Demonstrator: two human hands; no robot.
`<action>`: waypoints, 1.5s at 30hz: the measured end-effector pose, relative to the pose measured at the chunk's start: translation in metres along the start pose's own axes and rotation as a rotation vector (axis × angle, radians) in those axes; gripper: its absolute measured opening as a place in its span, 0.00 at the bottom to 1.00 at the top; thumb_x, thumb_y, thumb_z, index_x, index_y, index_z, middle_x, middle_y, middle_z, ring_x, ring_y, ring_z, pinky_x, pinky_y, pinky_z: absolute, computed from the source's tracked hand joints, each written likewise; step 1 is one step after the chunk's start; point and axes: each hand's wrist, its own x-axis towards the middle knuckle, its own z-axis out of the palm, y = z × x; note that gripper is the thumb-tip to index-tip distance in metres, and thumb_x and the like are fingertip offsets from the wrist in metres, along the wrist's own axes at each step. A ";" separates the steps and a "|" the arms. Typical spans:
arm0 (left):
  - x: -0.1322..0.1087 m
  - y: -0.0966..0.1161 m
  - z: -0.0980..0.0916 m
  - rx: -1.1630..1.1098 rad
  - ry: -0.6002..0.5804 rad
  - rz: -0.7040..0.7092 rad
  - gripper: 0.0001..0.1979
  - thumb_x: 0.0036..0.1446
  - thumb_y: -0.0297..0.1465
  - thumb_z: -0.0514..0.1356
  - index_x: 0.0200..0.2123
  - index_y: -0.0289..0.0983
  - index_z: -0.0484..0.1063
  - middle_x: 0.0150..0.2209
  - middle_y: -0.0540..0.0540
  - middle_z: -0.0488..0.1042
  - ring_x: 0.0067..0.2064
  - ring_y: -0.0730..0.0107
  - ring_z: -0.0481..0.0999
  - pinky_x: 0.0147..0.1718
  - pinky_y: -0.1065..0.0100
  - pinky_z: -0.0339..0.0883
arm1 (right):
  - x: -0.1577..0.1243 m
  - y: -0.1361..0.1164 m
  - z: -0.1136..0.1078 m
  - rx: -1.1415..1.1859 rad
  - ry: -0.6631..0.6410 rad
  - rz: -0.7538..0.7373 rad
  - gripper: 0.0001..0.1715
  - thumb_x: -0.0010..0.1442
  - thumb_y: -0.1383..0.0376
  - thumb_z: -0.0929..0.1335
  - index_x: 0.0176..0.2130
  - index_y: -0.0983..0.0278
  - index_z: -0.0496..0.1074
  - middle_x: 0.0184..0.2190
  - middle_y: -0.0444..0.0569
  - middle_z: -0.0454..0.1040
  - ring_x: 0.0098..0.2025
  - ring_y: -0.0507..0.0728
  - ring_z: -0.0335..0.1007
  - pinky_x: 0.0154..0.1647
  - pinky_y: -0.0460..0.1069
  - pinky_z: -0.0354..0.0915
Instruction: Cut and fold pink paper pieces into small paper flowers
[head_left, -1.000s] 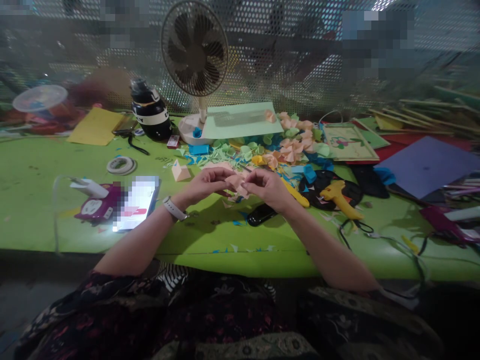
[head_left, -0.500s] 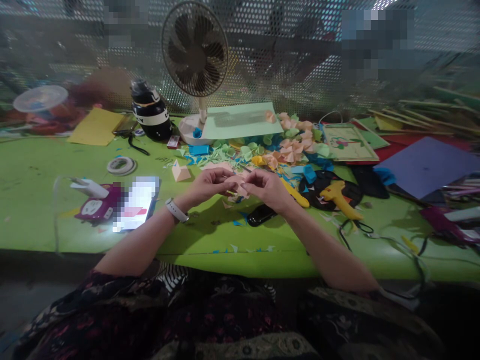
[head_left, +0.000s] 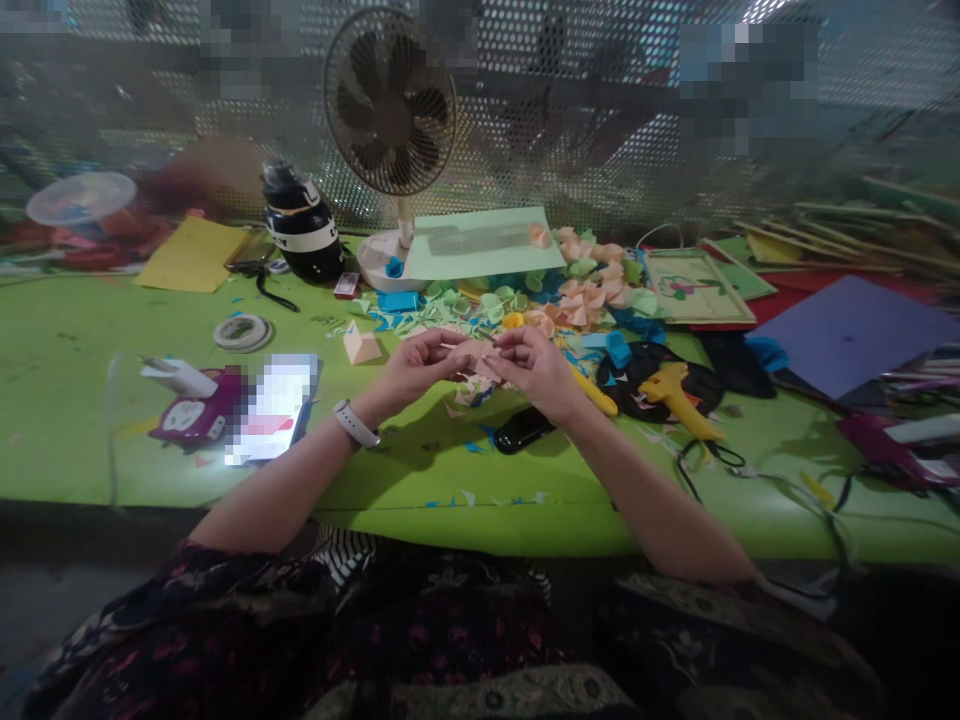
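Pink paper (head_left: 474, 357) is sitting pinched between your two hands, raised a little above the green table (head_left: 90, 420). Your left hand (head_left: 415, 366) is gripping its left edge, thumb and fingertips closed on it. Your right hand (head_left: 534, 368) is clamping the right edge the same way, so your fingertips are meeting close together over the piece. How the paper is folded inside the pinch is too small to tell. A white watch (head_left: 354, 424) is sitting on your left wrist, just behind the grip. Scraps (head_left: 466, 394) are lying directly under the grip, and a black case (head_left: 523, 430) is lying just below your right wrist, on your side of it. Left of the grip, near your left hand, a folded pink piece (head_left: 361, 344) is resting on the table. Farther left and nearer to you, a lit phone (head_left: 274, 405) is glowing. Right of the grip, past your right hand, a yellow glue gun (head_left: 679, 393) is lying on a dark pad. Beyond the grip, a pile of paper flowers (head_left: 585, 292) is spreading across the table, and well beyond it a fan (head_left: 390, 100) is standing.
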 end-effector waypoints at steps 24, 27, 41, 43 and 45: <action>-0.002 0.009 -0.005 0.026 -0.103 -0.176 0.14 0.49 0.35 0.71 0.36 0.33 0.75 0.33 0.44 0.82 0.35 0.70 0.82 0.35 0.70 0.76 | -0.005 -0.009 -0.006 -0.065 -0.206 -0.069 0.19 0.55 0.59 0.71 0.45 0.63 0.66 0.26 0.40 0.66 0.29 0.51 0.64 0.31 0.49 0.60; -0.002 0.010 -0.006 0.030 -0.106 -0.187 0.14 0.50 0.35 0.71 0.36 0.33 0.75 0.34 0.44 0.82 0.35 0.70 0.82 0.34 0.71 0.76 | -0.005 -0.008 -0.006 -0.085 -0.208 -0.093 0.18 0.56 0.60 0.70 0.46 0.63 0.66 0.27 0.40 0.67 0.29 0.50 0.63 0.31 0.49 0.59; -0.001 0.011 -0.007 0.116 -0.154 -0.205 0.14 0.52 0.37 0.69 0.33 0.33 0.75 0.32 0.44 0.81 0.34 0.70 0.82 0.27 0.76 0.73 | -0.005 -0.008 -0.008 -0.095 -0.237 -0.108 0.18 0.58 0.59 0.70 0.47 0.63 0.66 0.28 0.41 0.68 0.30 0.51 0.63 0.32 0.49 0.59; -0.002 0.011 -0.007 0.114 -0.154 -0.208 0.13 0.52 0.37 0.69 0.34 0.33 0.75 0.32 0.43 0.81 0.34 0.70 0.82 0.27 0.75 0.73 | -0.005 -0.007 -0.008 -0.088 -0.237 -0.108 0.18 0.58 0.59 0.70 0.47 0.64 0.66 0.28 0.41 0.68 0.30 0.51 0.63 0.32 0.49 0.59; -0.002 0.011 -0.008 0.107 -0.150 -0.215 0.14 0.52 0.38 0.69 0.34 0.33 0.75 0.33 0.43 0.82 0.34 0.69 0.83 0.27 0.75 0.73 | -0.004 -0.006 -0.008 -0.084 -0.241 -0.108 0.18 0.58 0.60 0.70 0.47 0.64 0.66 0.28 0.41 0.68 0.30 0.51 0.63 0.32 0.49 0.59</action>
